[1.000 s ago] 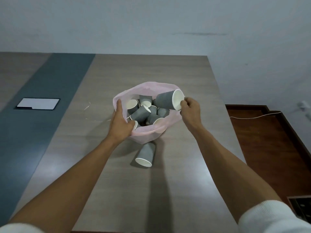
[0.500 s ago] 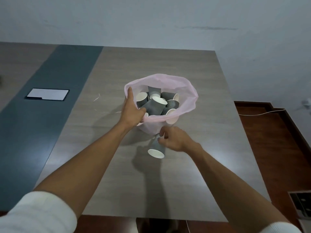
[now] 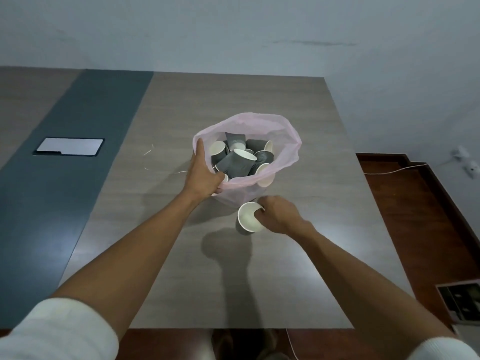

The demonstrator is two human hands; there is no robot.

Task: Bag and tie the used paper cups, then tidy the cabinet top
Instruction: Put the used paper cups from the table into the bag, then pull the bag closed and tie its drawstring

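Two bare forearms in pushed-up white sleeves (image 3: 55,331) are seen reaching forward over a wood-grain cabinet top (image 3: 259,276). The right hand (image 3: 279,216) is closed around a grey paper cup (image 3: 248,219), gripped at its rim with fingertips inside the white mouth, which is tipped toward the camera; the cup is held just in front of the bag. The left hand (image 3: 204,175) is clenched on the near left rim of a pink plastic bag (image 3: 285,141), by which the mouth is kept open. Inside the bag, a jumble of grey cups (image 3: 235,162) with white interiors is piled. Farther left, a dark stripe with a white rectangular panel (image 3: 68,146) is set into the surface. A pale wall (image 3: 233,29) is seen beyond.
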